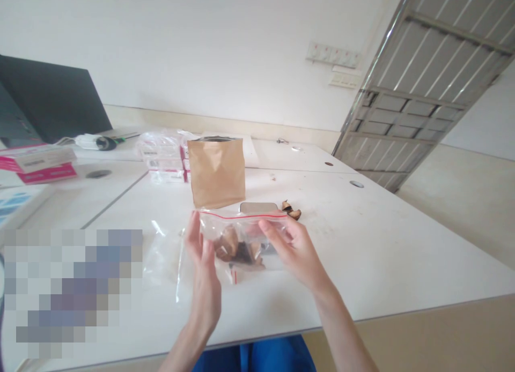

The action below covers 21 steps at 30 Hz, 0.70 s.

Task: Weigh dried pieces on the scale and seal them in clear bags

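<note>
A clear zip bag (241, 230) with a red strip along its top is held up between my two hands. Inside it are brown, dried-looking pieces (229, 243) and something dark. My left hand (203, 254) grips the bag's left edge. At the top right, my right hand (295, 248) pinches the bag near the red strip, thumb in front. Just behind the bag stands an upright brown paper pouch (218, 173). A flat phone-like object (258, 207) lies partly hidden behind the bag, and brown dried pieces (291, 210) sit beside it.
More clear plastic bags (161, 259) lie left of my hands. Plastic-wrapped boxes (164, 157) are stacked behind, with pink boxes (44, 163) and a dark monitor (56, 98) farther left. The white table's front edge (257, 340) runs close to me. A metal gate (418, 82) stands at right.
</note>
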### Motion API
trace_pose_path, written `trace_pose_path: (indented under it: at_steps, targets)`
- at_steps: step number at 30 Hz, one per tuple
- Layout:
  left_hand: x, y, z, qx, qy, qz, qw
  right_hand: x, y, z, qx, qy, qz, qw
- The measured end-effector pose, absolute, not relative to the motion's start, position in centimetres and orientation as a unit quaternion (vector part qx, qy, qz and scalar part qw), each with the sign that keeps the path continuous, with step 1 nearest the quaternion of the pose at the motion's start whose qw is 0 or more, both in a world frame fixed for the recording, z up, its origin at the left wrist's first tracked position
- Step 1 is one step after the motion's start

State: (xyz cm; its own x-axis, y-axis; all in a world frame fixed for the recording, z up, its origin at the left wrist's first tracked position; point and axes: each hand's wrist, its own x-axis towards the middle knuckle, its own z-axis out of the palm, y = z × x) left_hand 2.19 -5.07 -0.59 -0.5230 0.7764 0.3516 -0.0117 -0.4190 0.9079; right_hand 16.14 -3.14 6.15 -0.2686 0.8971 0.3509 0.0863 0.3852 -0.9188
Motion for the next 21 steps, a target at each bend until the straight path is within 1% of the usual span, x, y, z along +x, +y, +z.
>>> trace_pose_path:
  at_steps: [2, 4, 6, 11, 17, 21]
  targets:
    - [1.2, -5.3, -0.4, 0.395, 0.455, 0.717, 0.35, 17.4, -3.2, 5.4, -0.363, -0.668, 0.433, 0.483]
    - [0.5, -5.4, -0.2, 0.402, 0.438, 0.674, 0.438, 18.3, -3.4, 4.4, -0.376, -0.673, 0.422, 0.477]
    - [0.3, -5.4, -0.2, 0.406, 0.44, 0.647, 0.472, 18.9, -3.6, 3.3, -0.402, -0.673, 0.395, 0.479]
    - [0.8, -5.1, -0.9, 0.401, 0.462, 0.653, 0.447, 20.1, -3.8, 0.8, -0.446, -0.616, 0.398, 0.512]
    - [1.5, -5.3, -2.0, 0.403, 0.469, 0.639, 0.458, 20.2, -3.7, -1.4, -0.486, -0.533, 0.398, 0.566]
    - [1.8, -5.5, -2.3, 0.409, 0.481, 0.647, 0.427, 20.0, -3.8, -2.3, -0.49, -0.514, 0.409, 0.573]
